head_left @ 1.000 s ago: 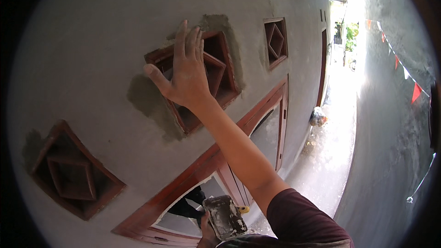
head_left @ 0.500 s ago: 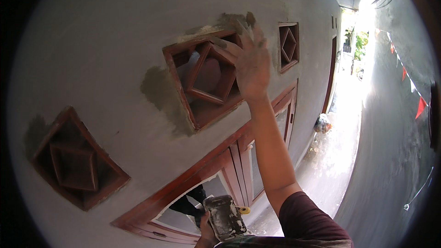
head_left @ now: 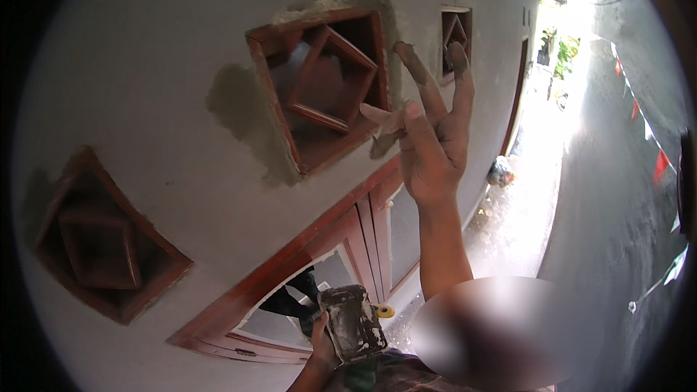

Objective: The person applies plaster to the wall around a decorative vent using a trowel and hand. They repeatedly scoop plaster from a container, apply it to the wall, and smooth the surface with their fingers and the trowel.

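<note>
Gripping a smeared tray (head_left: 353, 324), the left hand (head_left: 324, 340) is near; the right hand (head_left: 439, 141), fingers spread, hovers right of the central vent frame (head_left: 319, 117), seemingly patched except along its lower edge.

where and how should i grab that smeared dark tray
Grip the tray by its left edge, coming from the left, probably: the left hand holds it there. Its shallow, box-like shape gives a raised side to hold, leaving the smeared open face uncovered.
</note>
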### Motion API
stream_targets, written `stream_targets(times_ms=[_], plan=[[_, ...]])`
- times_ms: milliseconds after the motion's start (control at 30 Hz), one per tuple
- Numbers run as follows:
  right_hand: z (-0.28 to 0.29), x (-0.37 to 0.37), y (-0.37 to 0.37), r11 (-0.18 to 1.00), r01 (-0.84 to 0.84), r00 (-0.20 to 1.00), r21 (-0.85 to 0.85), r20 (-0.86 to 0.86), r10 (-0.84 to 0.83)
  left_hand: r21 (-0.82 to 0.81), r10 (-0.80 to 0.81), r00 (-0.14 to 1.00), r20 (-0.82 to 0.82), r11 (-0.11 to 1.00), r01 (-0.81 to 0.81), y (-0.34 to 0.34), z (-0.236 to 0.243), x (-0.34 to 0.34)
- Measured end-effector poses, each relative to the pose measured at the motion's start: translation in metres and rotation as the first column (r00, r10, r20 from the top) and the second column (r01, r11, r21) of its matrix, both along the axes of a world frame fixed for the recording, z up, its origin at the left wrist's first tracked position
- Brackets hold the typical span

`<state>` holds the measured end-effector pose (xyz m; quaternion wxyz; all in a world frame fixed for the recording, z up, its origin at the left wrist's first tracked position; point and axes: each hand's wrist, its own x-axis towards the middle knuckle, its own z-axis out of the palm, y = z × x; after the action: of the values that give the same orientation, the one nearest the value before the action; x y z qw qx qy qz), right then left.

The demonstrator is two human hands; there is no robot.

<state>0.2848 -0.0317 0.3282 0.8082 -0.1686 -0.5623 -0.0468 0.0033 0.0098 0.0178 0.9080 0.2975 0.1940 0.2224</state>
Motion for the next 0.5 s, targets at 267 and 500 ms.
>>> stream_targets(times_ms=[267,500], plan=[[-0.048,-0.015,-0.043,0.986,-0.151,0.935,0.075,-0.314,0.167,-0.055,-0.066,0.998,0.011,0.996,0.066,0.011,-0.03,0.0],[-0.059,-0.021,-0.067,0.984,-0.158,0.919,0.078,-0.352,0.176,-0.027,-0.126,0.99,0.066,0.991,0.128,0.004,-0.003,0.01]])
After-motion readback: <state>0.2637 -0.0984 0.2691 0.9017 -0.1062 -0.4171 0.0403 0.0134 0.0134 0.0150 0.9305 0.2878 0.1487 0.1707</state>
